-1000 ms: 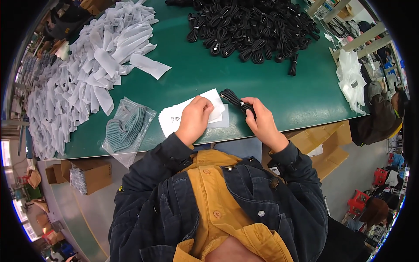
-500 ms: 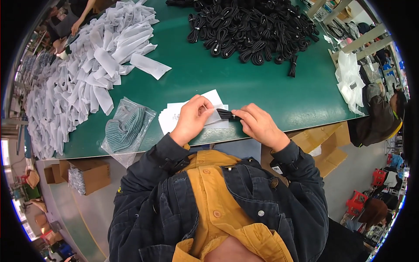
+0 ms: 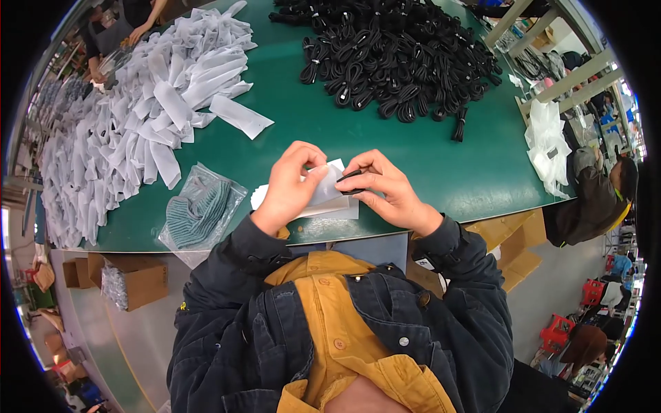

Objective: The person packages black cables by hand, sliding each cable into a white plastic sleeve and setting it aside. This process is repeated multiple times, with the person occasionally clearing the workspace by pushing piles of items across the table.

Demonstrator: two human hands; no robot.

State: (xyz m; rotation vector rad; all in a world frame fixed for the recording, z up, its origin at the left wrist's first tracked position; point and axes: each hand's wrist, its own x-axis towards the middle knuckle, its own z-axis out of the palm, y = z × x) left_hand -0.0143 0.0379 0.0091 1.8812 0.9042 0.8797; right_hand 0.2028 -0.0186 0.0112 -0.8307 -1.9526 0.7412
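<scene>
Black cable (image 3: 354, 191) now deeper in sleeve (image 3: 326, 188)

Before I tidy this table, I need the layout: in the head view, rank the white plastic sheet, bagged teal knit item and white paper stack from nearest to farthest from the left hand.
1. White paper stack: by the left hand.
2. Bagged teal knit item: on the left.
3. White plastic sheet: far right.

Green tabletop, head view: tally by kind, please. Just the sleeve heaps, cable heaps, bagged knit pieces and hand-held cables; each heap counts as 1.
Heap of pale translucent plastic sleeves: 1
Heap of black coiled cables: 1
Teal ribbed knit piece in a clear plastic bag: 1
Black cable in the right hand: 1
Total: 4
</scene>
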